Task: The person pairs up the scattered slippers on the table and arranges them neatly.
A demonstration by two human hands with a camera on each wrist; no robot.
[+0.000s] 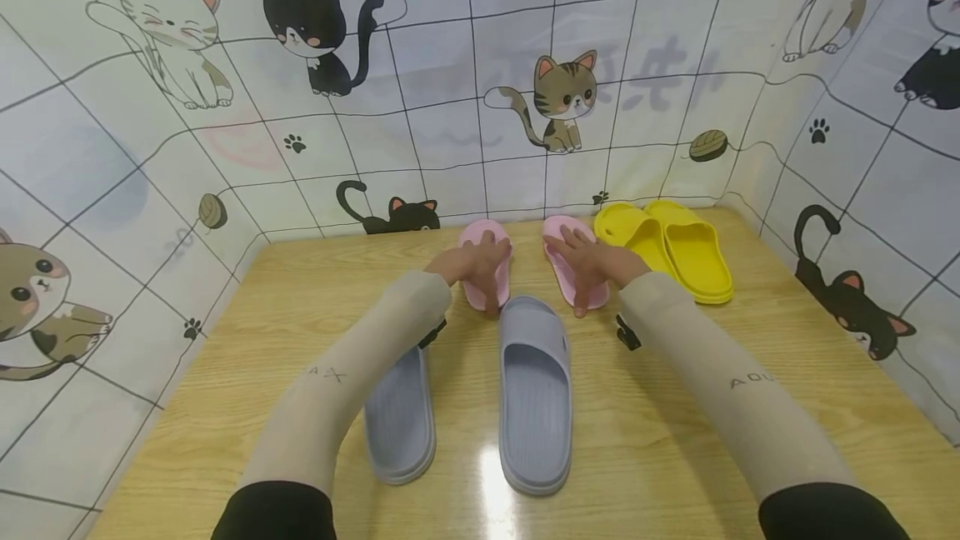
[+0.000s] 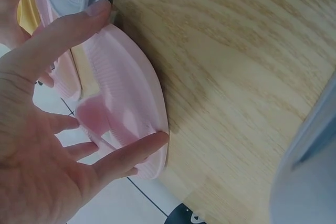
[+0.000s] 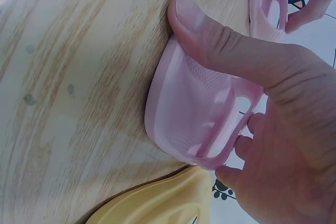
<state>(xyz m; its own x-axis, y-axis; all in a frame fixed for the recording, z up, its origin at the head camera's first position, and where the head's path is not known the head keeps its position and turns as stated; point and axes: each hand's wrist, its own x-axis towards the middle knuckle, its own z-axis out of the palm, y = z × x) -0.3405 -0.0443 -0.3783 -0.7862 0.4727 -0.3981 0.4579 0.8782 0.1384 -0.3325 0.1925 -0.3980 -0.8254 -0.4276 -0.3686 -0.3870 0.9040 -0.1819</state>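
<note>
Two pink slippers stand near the back wall, a little apart. Over the left pink slipper (image 2: 123, 72) my left hand (image 1: 478, 263) spreads its fingers, the thumb by its heel end and the index finger across its edge. At the right pink slipper (image 3: 189, 103) my right hand (image 1: 588, 261) reaches along its length. There the thumb touches the heel end while the other fingers lie by the strap, loosely extended. Just in front is a grey slipper (image 1: 536, 415), its toe close to the pink pair. Another grey slipper (image 1: 401, 423) lies partly hidden beneath my left forearm.
A pair of yellow slippers (image 1: 697, 261) sits right of the pink ones, close to my right hand. The wood-grain table (image 1: 277, 298) is enclosed at the back and sides by walls (image 1: 442, 123) printed with cats and grid lines.
</note>
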